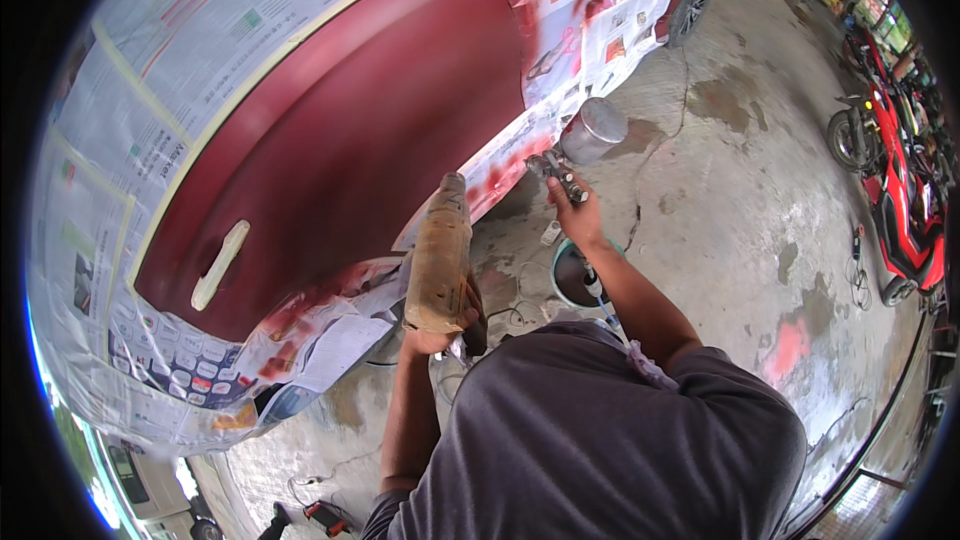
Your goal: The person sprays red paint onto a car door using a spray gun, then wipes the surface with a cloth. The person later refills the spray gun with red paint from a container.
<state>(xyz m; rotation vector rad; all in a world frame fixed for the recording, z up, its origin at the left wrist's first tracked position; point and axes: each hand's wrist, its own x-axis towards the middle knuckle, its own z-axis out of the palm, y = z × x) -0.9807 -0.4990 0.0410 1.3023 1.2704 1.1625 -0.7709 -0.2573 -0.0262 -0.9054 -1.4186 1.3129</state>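
My left hand [432,340] is closed round a tan, tape-wrapped tool [440,260] shaped like a heat gun, its narrow nose pointing away from me. A dark handle shows beside my fingers. In my right hand [578,215] is a spray gun [552,172], its front end toward the car. A silver metal cup [596,128] appears joined to it. An air hose [592,283] hangs below my right wrist. Left of both hands is a dark red car door panel [370,130], apart from the tools. Pale tape covers its door handle [220,265].
Newspaper sheets [600,15] mask the car around the panel, with red overspray on the lower ones. A round teal-rimmed tub [556,280] stands on the concrete floor [720,200] under my right forearm. A thin cable [685,90] crosses the floor. Red motorcycles [897,210] line the far right.
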